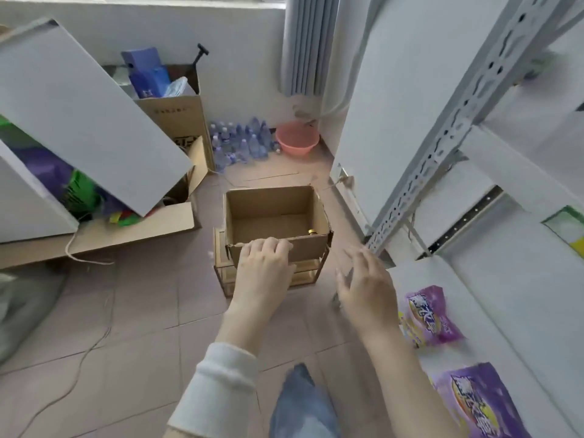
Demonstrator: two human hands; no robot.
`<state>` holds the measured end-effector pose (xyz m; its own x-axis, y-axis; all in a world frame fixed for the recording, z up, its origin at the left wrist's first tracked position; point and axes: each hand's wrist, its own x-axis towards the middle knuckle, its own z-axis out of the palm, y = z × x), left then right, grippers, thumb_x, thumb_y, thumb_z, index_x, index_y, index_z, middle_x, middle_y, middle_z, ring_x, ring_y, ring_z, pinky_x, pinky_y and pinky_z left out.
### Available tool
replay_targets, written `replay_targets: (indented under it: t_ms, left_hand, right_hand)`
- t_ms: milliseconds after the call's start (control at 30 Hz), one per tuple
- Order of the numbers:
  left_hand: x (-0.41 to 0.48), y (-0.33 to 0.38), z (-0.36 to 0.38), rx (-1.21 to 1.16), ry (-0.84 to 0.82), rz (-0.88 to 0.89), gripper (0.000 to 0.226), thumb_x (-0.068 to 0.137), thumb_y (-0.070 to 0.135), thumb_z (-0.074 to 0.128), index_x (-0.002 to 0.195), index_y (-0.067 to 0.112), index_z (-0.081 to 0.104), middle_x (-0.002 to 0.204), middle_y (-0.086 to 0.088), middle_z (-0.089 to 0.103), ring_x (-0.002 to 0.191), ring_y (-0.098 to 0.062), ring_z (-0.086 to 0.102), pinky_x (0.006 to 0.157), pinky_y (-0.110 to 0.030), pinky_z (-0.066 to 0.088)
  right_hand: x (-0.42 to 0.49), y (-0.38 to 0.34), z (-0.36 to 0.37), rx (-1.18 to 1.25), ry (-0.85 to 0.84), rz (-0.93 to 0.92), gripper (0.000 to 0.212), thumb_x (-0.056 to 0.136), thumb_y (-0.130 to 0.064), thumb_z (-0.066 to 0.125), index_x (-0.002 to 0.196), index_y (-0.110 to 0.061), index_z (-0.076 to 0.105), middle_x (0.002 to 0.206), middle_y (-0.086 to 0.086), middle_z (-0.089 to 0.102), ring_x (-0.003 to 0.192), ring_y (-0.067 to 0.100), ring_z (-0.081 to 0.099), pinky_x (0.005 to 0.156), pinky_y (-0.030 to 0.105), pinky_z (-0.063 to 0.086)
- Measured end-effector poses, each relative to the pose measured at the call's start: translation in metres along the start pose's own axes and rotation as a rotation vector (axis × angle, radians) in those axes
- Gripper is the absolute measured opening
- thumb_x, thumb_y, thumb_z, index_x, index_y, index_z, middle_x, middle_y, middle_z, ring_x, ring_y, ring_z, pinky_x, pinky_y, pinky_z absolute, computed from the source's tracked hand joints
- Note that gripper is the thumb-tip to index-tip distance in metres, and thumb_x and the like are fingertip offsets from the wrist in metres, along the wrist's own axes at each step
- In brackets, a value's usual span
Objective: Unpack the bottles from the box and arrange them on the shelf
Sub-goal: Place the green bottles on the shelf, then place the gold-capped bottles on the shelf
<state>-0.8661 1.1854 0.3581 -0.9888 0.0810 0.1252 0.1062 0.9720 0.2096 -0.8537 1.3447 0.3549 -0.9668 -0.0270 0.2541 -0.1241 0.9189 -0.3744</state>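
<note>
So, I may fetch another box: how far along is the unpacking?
Nearly done, it seems: the box looks almost empty, with one gold cap in its near right corner. In hand: the left hand grips the box's near rim; the right hand hovers open beside it. Left: lifting that one out. No bottles show on the shelf in view, so the arranging can't be checked.

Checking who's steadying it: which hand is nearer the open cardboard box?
Left. The left hand grips the near rim of the cardboard box; the right hand hovers open, apart from it, beside its right corner.
</note>
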Motion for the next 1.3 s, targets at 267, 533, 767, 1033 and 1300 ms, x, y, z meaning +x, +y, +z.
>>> replay_targets:
  t_ms: [267, 533, 767, 1033, 1300]
  left_hand:
    - [0.093, -0.019, 0.043, -0.043, -0.065, -0.12, 0.036, 0.067, 0.024, 0.077, 0.1, 0.011, 0.067, 0.093, -0.005, 0.069, 0.089, -0.028, 0.066, 0.08, -0.037, 0.051]
    - [0.198, -0.06, 0.103, -0.128, -0.182, -0.2, 0.034, 0.091, 0.027, 0.055, 0.124, 0.017, 0.056, 0.122, -0.003, 0.06, 0.115, -0.025, 0.053, 0.097, -0.033, 0.038]
    - [0.302, -0.109, 0.167, -0.151, -0.367, -0.226, 0.036, 0.096, 0.032, 0.046, 0.13, 0.022, 0.046, 0.131, 0.001, 0.052, 0.122, -0.02, 0.045, 0.102, -0.031, 0.034]
    - [0.344, -0.134, 0.3, -0.225, -0.838, -0.305, 0.038, 0.095, 0.03, 0.048, 0.131, 0.019, 0.045, 0.131, -0.004, 0.053, 0.12, -0.024, 0.048, 0.096, -0.032, 0.037]
    - [0.378, -0.144, 0.454, -0.168, -0.992, -0.28, 0.046, 0.094, 0.037, 0.049, 0.131, 0.011, 0.044, 0.127, -0.011, 0.052, 0.118, -0.03, 0.046, 0.096, -0.036, 0.037]
  right_hand:
    - [0.099, 0.022, 0.065, 0.092, -0.196, 0.067, 0.036, 0.086, -0.02, 0.053, 0.118, -0.004, 0.059, 0.117, 0.013, 0.063, 0.11, 0.031, 0.059, 0.096, 0.038, 0.046]
    - [0.206, 0.04, 0.136, 0.04, -0.386, 0.07, 0.039, 0.088, -0.017, 0.057, 0.127, -0.009, 0.053, 0.127, 0.01, 0.057, 0.12, 0.027, 0.051, 0.102, 0.034, 0.039]
    - [0.289, 0.066, 0.209, -0.056, -0.548, 0.173, 0.04, 0.092, -0.022, 0.05, 0.131, -0.011, 0.048, 0.13, 0.007, 0.053, 0.123, 0.023, 0.047, 0.104, 0.031, 0.034]
    - [0.327, 0.116, 0.324, -0.114, -0.887, 0.405, 0.047, 0.093, -0.025, 0.048, 0.137, -0.011, 0.037, 0.136, 0.009, 0.046, 0.124, 0.025, 0.045, 0.1, 0.035, 0.038]
    - [0.338, 0.18, 0.431, -0.255, -1.036, 0.582, 0.067, 0.092, -0.025, 0.053, 0.146, -0.004, 0.018, 0.14, 0.015, 0.037, 0.125, 0.03, 0.045, 0.094, 0.038, 0.043]
